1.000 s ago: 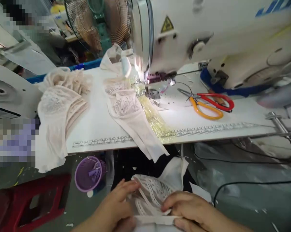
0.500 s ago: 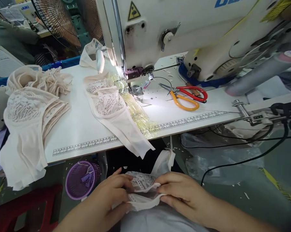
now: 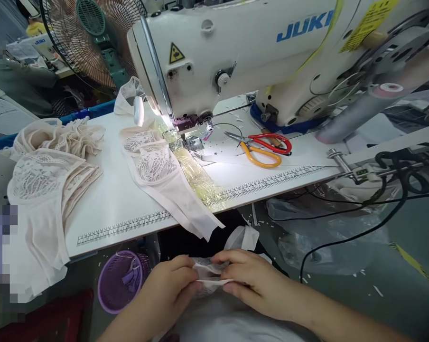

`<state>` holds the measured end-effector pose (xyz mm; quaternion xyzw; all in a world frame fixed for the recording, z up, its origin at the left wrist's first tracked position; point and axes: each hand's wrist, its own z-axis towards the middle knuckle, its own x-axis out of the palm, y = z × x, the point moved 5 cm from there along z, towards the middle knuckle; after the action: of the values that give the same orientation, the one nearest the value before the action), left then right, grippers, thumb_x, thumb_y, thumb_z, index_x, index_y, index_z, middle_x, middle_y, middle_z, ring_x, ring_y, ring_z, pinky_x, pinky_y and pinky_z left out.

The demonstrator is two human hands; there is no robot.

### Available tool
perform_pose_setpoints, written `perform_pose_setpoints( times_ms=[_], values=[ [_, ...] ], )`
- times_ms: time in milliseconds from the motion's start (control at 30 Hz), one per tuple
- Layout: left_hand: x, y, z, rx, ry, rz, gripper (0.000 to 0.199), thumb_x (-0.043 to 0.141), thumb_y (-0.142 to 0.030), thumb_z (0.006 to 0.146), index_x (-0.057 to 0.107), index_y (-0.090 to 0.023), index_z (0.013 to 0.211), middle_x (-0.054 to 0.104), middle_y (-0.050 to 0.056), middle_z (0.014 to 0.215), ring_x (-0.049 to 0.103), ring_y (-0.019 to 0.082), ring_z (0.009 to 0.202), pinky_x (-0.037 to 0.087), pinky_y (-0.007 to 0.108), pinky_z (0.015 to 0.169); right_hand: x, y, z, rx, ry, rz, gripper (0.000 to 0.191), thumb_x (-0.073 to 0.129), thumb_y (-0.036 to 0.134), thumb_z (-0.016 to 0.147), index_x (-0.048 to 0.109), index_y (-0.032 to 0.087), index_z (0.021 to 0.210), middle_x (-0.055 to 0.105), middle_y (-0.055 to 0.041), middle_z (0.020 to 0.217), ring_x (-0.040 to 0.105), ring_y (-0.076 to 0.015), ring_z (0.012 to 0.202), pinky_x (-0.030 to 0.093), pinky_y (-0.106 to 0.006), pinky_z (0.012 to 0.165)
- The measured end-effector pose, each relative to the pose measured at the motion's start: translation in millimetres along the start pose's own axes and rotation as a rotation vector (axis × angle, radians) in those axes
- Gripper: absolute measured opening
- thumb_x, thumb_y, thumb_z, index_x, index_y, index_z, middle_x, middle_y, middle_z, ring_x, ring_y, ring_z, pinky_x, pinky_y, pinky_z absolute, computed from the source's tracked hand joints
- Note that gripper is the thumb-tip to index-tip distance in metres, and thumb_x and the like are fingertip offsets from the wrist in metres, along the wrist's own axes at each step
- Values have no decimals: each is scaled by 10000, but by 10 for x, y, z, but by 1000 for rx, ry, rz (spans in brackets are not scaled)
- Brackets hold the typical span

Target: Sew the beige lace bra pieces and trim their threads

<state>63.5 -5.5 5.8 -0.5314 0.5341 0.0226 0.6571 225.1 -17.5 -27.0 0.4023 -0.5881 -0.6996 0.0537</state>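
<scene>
Low in the view, my left hand [image 3: 175, 285] pinches the left side of a white lace piece [image 3: 211, 288]. My right hand [image 3: 248, 280] grips the same piece from the right, a short gap away. Its edge is stretched between my fingertips, and a plain white end sticks out behind my right hand. On the table lies another lace piece [image 3: 157, 164], beside the needle area of the sewing machine [image 3: 200, 61], its strap hanging over the front edge. A stack of similar pieces [image 3: 40, 178] drapes over the table at left.
Scissors with red and orange handles [image 3: 260, 149] lie right of the needle. A purple basket [image 3: 106, 285] stands below the table, near a red stool [image 3: 72, 318]. A fan [image 3: 93, 42] is behind, and a person [image 3: 18, 85] sits at far left.
My hands have come closer together, and the held piece is now pulled into a straighter, narrower fold. The camera view has tilted up, showing more of the machine.
</scene>
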Motion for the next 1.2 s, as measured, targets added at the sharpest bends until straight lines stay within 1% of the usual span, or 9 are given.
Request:
perform_pose_setpoints(
  times_ms=[133, 233, 433, 567, 700, 833, 967, 1067, 1200],
  values=[
    [-29, 113, -98, -47, -115, -111, 166, 497, -140, 861, 644, -179, 795, 590, 35, 800, 599, 127, 689, 471, 191, 619, 58, -41, -17, 23, 78, -58, 200, 505, 193, 867, 696, 191, 925, 621, -84, 1220, 539, -229, 1150, 429, -379, 981],
    [-45, 162, -112, -105, -211, -182, 163, 517, -122, 828, 660, -185, 782, 603, 39, 804, 608, 129, 692, 483, 188, 610, 112, -66, 7, 11, 101, -143, 208, 503, 175, 849, 706, 193, 891, 636, -77, 1214, 527, -273, 1166, 419, -436, 975],
    [-66, 257, -135, -280, -318, -424, 137, 586, -187, 776, 664, -157, 668, 593, 42, 717, 596, 150, 660, 477, 228, 596, 145, -72, 105, -69, 72, -175, 237, 461, 150, 852, 693, 185, 888, 702, -74, 1047, 621, -245, 959, 446, -420, 852],
    [-118, 322, -208, -389, -429, -593, 79, 638, -207, 712, 678, -150, 676, 578, 30, 717, 573, 149, 665, 464, 233, 604, 75, -47, 157, -132, 21, -149, 247, 448, 176, 872, 693, 190, 841, 709, -74, 943, 637, -212, 817, 460, -396, 799],
    [-145, 359, -306, -387, -515, -676, 107, 693, -248, 694, 685, -152, 740, 584, 45, 807, 574, 166, 742, 469, 239, 643, -91, -53, 164, -91, -104, -15, 242, 492, 270, 883, 686, 195, 758, 689, -75, 858, 630, -185, 770, 506, -300, 677],
    [-103, 400, -394, -360, -550, -778, 217, 700, -362, 722, 681, -152, 772, 548, 54, 851, 550, 145, 684, 457, 204, 529, -237, -38, 146, -62, -217, 110, 226, 545, 302, 851, 633, 196, 671, 659, -58, 790, 630, -160, 696, 503, -246, 575],
    [-132, 386, -444, -330, -560, -712, 156, 671, -312, 764, 683, -160, 735, 541, 41, 814, 543, 139, 675, 467, 210, 553, -287, 26, 152, -88, -235, 127, 231, 556, 290, 844, 616, 191, 644, 652, -58, 787, 625, -156, 683, 502, -245, 567],
    [-201, 362, -463, -306, -587, -654, 106, 652, -249, 774, 676, -162, 717, 556, 34, 782, 548, 142, 678, 464, 211, 574, -305, 81, 164, -114, -234, 110, 205, 566, 265, 841, 659, 183, 678, 660, -69, 807, 627, -153, 692, 503, -241, 575],
    [-267, 340, -471, -284, -642, -629, 109, 671, -226, 747, 650, -162, 660, 552, 21, 728, 541, 139, 648, 447, 204, 553, -333, 177, 177, -201, -229, 84, 150, 568, 197, 849, 708, 182, 796, 681, -69, 853, 637, -150, 766, 516, -251, 686]
  ],
)
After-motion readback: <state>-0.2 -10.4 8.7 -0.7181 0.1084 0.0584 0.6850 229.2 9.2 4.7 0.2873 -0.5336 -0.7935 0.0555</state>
